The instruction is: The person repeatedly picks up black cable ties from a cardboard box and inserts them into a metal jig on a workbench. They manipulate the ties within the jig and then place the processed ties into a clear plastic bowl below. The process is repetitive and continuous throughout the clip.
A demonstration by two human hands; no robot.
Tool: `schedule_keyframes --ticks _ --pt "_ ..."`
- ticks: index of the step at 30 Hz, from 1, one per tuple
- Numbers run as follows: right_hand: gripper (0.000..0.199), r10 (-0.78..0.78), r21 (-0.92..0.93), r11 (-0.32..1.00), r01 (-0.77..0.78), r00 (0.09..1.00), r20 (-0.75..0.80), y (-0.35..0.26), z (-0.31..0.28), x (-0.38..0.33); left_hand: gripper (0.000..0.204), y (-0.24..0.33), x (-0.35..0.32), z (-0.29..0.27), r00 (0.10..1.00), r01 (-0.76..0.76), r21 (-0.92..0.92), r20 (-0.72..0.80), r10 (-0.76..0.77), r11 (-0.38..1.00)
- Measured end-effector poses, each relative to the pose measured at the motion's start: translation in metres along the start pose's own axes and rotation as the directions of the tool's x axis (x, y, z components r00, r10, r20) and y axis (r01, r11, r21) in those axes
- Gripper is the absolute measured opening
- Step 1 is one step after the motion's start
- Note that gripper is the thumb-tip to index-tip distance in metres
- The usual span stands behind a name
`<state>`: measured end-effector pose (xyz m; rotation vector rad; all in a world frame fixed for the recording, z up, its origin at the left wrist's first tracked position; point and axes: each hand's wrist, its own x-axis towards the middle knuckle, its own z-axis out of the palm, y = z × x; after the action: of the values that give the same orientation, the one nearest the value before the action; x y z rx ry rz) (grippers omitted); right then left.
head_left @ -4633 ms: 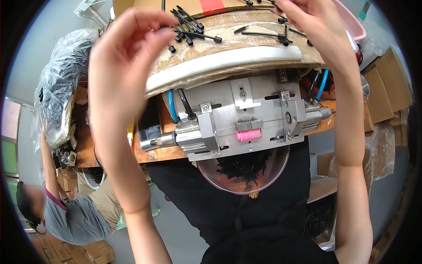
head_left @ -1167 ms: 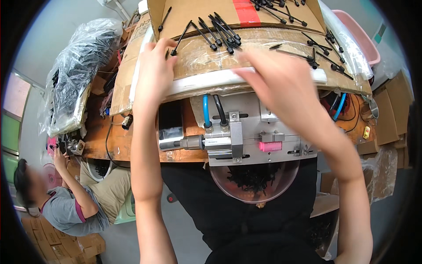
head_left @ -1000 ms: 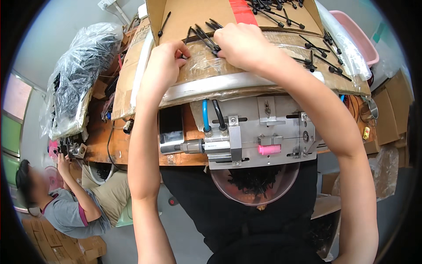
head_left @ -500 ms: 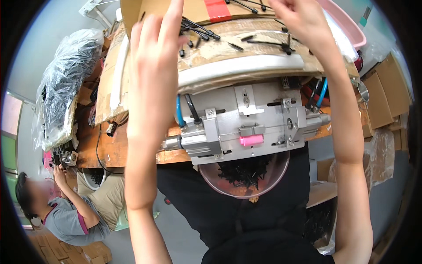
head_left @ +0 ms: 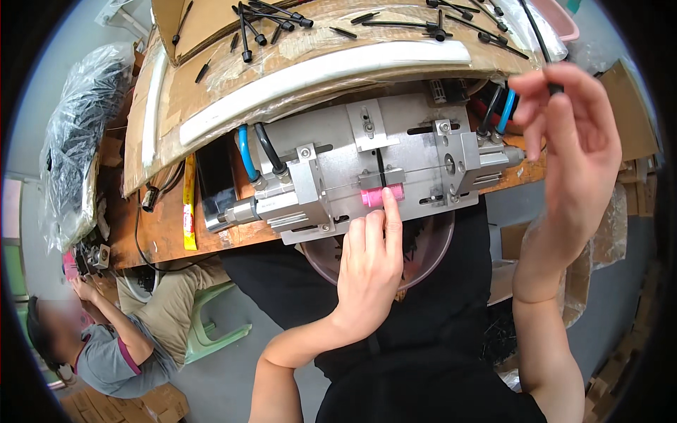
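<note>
My left hand (head_left: 370, 264) reaches over the metal fixture (head_left: 412, 158), index finger stretched out and the others bent. Its index fingertip rests at the near end of a thin black rod (head_left: 381, 166) lying across the pink block (head_left: 374, 198) in the fixture's middle. The thumb is hidden. At the fixture's right end, my right hand (head_left: 575, 141) is raised, its fingers closed round the capped end of another long black rod (head_left: 537, 32) that points up and away.
Several black rods with caps (head_left: 282, 21) lie on the cardboard-covered shelf (head_left: 317, 53) with a white padded edge. A bowl of black pieces (head_left: 438, 243) sits below the fixture. Blue and black hoses (head_left: 247, 155) join it. A person (head_left: 113, 345) works at the left.
My left hand has come down from the shelf to the pink block, where a black rod now lies. My right hand has moved right and nearer, holding a rod. The view has shifted.
</note>
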<state>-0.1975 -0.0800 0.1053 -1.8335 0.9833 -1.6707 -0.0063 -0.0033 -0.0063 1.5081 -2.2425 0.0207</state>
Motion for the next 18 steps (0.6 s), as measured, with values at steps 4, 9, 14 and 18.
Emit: schedule_keyframes --ticks 4,9,14,18 --pt "0.037 0.108 -0.176 0.979 -0.1 0.994 0.036 0.0 0.024 -0.055 0.07 -0.006 -0.004 0.0 0.999 -0.002 -0.003 0.042 0.002 1.0" --pt "0.061 0.047 -0.335 0.94 0.06 0.952 0.301 0.027 0.048 -0.118 0.065 -0.002 -0.003 -0.024 0.998 0.056 -0.115 0.04 -0.052 0.992" --pt "0.064 0.054 -0.343 0.934 0.095 0.914 0.402 0.045 0.066 -0.128 0.08 -0.008 -0.015 -0.039 0.991 0.125 -0.203 -0.015 -0.131 0.971" --pt "0.063 0.057 -0.35 0.931 0.107 0.902 0.428 0.048 0.071 -0.125 0.078 -0.013 -0.017 -0.044 0.989 0.14 -0.206 -0.009 -0.144 0.969"
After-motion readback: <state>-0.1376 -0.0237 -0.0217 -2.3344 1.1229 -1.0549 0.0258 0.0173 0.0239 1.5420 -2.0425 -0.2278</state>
